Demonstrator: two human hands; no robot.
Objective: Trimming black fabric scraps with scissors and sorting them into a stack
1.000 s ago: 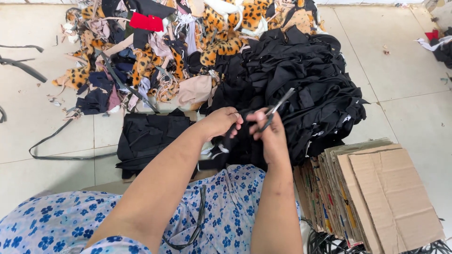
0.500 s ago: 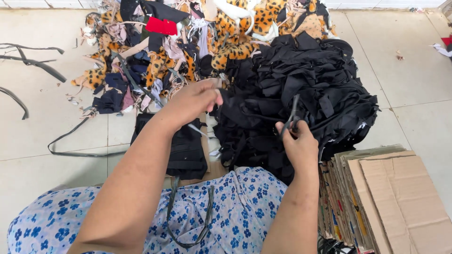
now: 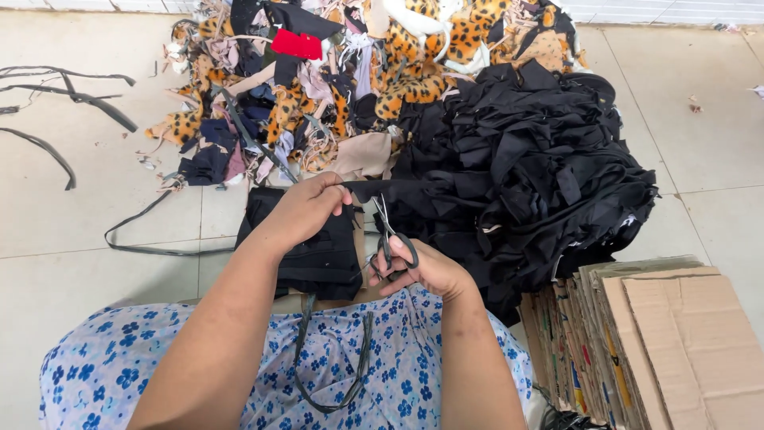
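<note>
Left hand [image 3: 306, 209] pinches the end of a black strip [image 3: 382, 189], held taut above the lap. Just right, the right hand [image 3: 426, 271] has fingers curled through scissors [image 3: 390, 235], blades pointing up at the strip. Farther right: black scrap pile [image 3: 525, 167], then stacked cardboard [image 3: 660, 342].

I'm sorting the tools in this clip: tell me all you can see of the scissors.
The scissors have dark looped handles and slim, pale metal blades. The right hand holds them by the handles, blades pointing up and away toward a black fabric strip that the left hand pinches. The blade tips meet the strip's edge, above the floor.
</note>
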